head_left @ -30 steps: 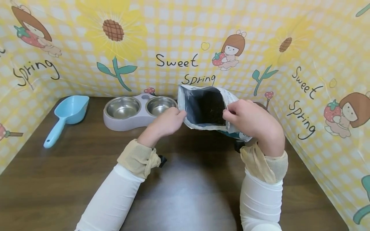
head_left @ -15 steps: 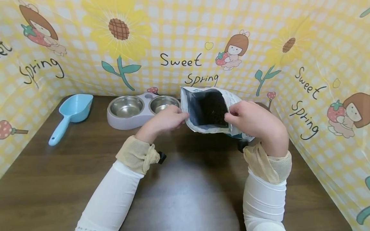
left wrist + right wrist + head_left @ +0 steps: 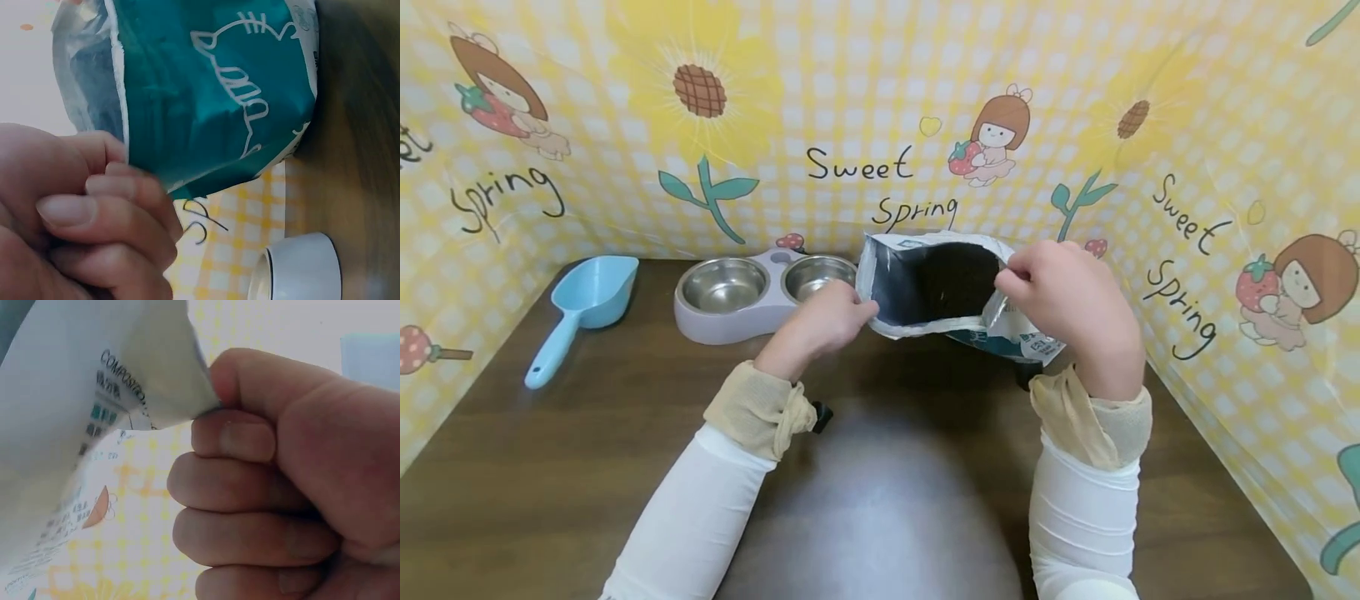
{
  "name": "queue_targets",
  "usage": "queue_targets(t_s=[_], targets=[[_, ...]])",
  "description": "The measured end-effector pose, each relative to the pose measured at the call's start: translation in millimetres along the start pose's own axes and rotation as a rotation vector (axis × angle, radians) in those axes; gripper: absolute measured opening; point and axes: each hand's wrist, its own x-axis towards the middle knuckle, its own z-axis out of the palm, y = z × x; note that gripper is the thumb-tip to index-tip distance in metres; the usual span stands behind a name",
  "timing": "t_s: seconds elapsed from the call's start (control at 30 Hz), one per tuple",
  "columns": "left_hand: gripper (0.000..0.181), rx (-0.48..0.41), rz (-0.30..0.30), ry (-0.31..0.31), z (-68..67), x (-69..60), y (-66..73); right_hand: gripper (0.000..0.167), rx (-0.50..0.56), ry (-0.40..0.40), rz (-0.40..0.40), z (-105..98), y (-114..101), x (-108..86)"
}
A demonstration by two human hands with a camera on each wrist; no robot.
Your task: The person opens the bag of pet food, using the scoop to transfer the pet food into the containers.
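Observation:
A teal and white bag (image 3: pixel 187 94) with a silvery lining stands at the back, its mouth spread wide and tilted toward me. Dark contents show deep inside, too dim to make out. My left hand (image 3: pixel 822 321) pinches the left edge of the mouth between thumb and curled forefinger. At the opposite edge, my right hand (image 3: pixel 1067 304) pinches the rim, the other fingers folded in, as the right wrist view shows. A line drawing of a cat marks the teal face in the left wrist view.
Left of the bag sits a lilac double feeder (image 3: pixel 730 329) with two steel bowls, partly behind my left hand. A light blue scoop (image 3: pixel 591 292) lies farther left on the dark wooden table (image 3: pixel 587 483). A yellow checked cloth (image 3: pixel 835 75) lines the back and sides.
My right hand has risen slightly and pulled the bag's right edge outward, so the mouth is wider. The left hand keeps its pinch. The head view has shifted a little.

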Motion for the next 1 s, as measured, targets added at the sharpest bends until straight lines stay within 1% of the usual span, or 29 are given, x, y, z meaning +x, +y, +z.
queue_targets(t_s=[0.03, 0.1, 0.2, 0.3, 0.4, 0.47, 0.53, 0.6, 0.7, 0.87, 1.0], targets=[[0.049, 0.016, -0.014, 0.001, 1.8, -1.4, 0.0, 0.043, 0.004, 0.002, 0.001, 0.8, 1.2, -0.3], [0.05, 0.031, -0.014, -0.007, 4.2, -2.4, -1.2, 0.043, 0.011, 0.004, 0.001, 2.3, -0.1, -1.2], [0.051, -0.035, 0.004, -0.041, 4.6, -2.7, -4.0, 0.043, 0.019, 0.001, -0.028, 3.6, -4.4, -0.8], [0.05, -0.084, 0.03, -0.084, 3.9, -2.9, -7.3, 0.049, 0.039, -0.066, -0.036, 3.8, -7.8, 0.5], [0.047, -0.099, 0.032, -0.121, 2.6, -3.7, -9.9, 0.054, 0.07, -0.172, -0.049, 5.3, -9.4, 3.1], [0.046, -0.112, 0.02, -0.138, 1.4, -3.7, -10.6, 0.054, 0.077, -0.207, -0.056, 5.5, -9.8, 3.8], [0.046, -0.145, 0.007, -0.153, 0.1, -3.1, -10.6, 0.052, 0.072, -0.209, -0.071, 4.8, -9.4, 4.3], [0.047, -0.186, -0.006, -0.165, -1.1, -2.2, -10.1, 0.051, 0.06, -0.193, -0.085, 3.2, -9.3, 4.5], [0.047, -0.213, -0.016, -0.181, -1.6, -0.2, -10.3, 0.051, 0.041, -0.168, -0.104, 2.0, -9.0, 4.5], [0.047, -0.213, -0.027, -0.196, -0.6, 0.2, -12.8, 0.051, 0.024, -0.158, -0.142, 4.4, -10.5, 4.2], [0.045, -0.213, -0.021, -0.169, 1.6, -0.5, -13.3, 0.05, 0.037, -0.167, -0.172, 8.1, -10.1, 6.7]])
